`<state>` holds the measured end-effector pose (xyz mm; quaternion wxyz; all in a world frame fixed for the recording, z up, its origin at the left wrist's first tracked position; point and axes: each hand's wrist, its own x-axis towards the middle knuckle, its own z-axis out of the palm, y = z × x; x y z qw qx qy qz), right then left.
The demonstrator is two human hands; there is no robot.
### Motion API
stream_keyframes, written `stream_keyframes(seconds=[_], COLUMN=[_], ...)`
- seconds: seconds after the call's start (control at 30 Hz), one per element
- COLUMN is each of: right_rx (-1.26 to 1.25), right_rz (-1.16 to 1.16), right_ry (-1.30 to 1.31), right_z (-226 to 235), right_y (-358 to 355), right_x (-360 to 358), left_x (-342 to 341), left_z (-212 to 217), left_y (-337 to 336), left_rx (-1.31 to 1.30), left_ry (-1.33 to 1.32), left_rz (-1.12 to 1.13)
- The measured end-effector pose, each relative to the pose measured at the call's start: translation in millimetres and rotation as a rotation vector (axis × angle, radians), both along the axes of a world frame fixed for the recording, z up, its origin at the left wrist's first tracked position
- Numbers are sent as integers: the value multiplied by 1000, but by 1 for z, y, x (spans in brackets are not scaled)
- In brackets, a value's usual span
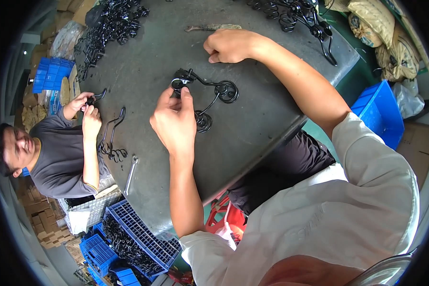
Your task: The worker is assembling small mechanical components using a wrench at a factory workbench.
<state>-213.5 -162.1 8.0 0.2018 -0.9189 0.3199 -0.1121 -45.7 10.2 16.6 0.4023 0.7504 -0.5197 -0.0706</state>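
Blue crates [145, 229] stand beside the dark grey counter [262, 95], with small black parts [117, 24] heaped at its far left. My left hand [175, 121] has its fingers clamped on one end of a black coiled-wire bracket [221, 89], near the counter's middle. My right hand [233, 45] is curled beyond it; I cannot tell whether those fingers grip anything.

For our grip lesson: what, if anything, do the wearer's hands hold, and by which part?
The left hand holds a black coiled wire piece by its clamp end, between thumb and fingers. Whether the curled right hand holds anything cannot be told.
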Motion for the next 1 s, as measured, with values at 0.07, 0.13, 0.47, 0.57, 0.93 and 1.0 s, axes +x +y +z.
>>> stream_keyframes(seconds=[0.07, 0.13, 0.47, 0.57, 0.93, 1.0], right_rx=[-27, -126, 393, 431, 518, 506], right_rz=[-5, -68, 118, 146, 208, 223], right_ry=[-24, -109, -443, -444, -523, -526], right_z=[-4, 3, 5, 4, 14, 19], right_y=[-2, 3, 27, 23, 30, 32], right_x=[1, 9, 30, 29, 24, 21], left_x=[0, 2, 0, -1, -1, -2], left_z=[0, -3, 0, -1, 0, 0], left_y=[-1, 0, 0, 0, 1, 1], left_rx=[3, -7, 5, -3, -25, -21], left_ry=[12, 9, -2, -3, -18, -13], left_rz=[0, 6, 6, 8, -14, -17])
